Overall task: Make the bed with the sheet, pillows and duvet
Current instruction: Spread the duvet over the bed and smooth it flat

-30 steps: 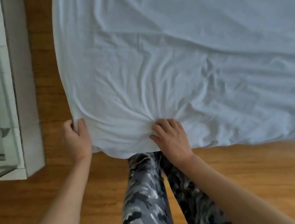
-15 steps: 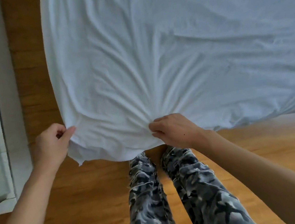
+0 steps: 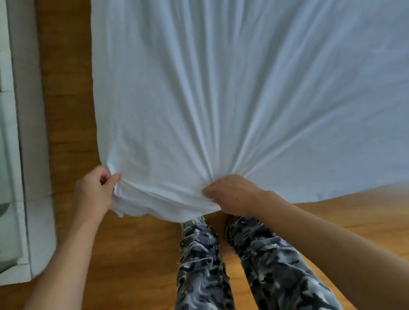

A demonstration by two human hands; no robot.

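A white sheet [image 3: 241, 77] covers the bed and fills the upper part of the view. Long folds fan out across it from its near edge. My left hand [image 3: 94, 191] pinches the sheet's near left corner, where the cloth bunches and hangs below the bed's edge. My right hand [image 3: 234, 193] grips a gathered bunch of the near edge, just right of the corner. The mattress under the sheet is hidden. No pillows or duvet are in view.
A white cabinet or window unit [image 3: 12, 147] stands at the left, with a strip of wooden floor [image 3: 69, 92] between it and the bed. My legs in camouflage trousers [image 3: 204, 278] stand on the floor at the bed's near edge.
Both hands have pulled the sheet's near edge towards me. The loose wrinkles have drawn into straight folds running to my right hand. My left hand has gone from fingers laid on the corner to a pinch.
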